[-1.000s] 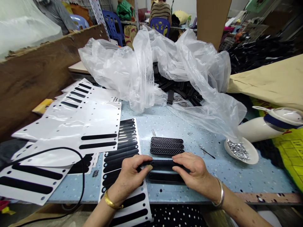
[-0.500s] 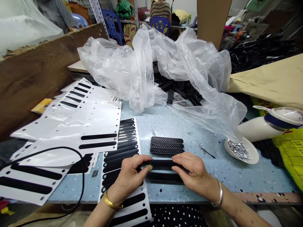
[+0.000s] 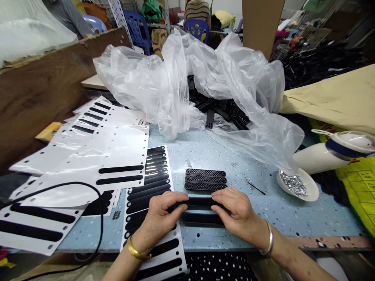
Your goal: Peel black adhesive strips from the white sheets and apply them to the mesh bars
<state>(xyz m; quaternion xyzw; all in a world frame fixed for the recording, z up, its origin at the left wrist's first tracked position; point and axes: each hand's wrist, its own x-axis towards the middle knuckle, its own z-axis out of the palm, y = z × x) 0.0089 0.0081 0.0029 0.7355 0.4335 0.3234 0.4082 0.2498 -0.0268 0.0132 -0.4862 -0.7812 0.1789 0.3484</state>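
My left hand [image 3: 159,218] and my right hand [image 3: 234,212] together grip a long black plastic strip [image 3: 199,202] by its two ends, just above the table. A second smooth black strip [image 3: 202,218] lies on the blue speckled table [image 3: 205,156] right under it. Three black perforated strips [image 3: 205,179] lie side by side just beyond my fingers. Under my left wrist a white backing sheet with black oblong stickers [image 3: 152,195] runs toward me.
More white sticker sheets [image 3: 88,156] and a black cable [image 3: 99,218] lie at left. A crumpled clear plastic bag [image 3: 187,78] covers a pile of black parts [image 3: 222,111]. At right are a white dish of small metal bits [image 3: 297,185] and a white jug [image 3: 336,150]. People sit behind.
Hands and strip stay in nearly the same place; the view has shifted slightly.
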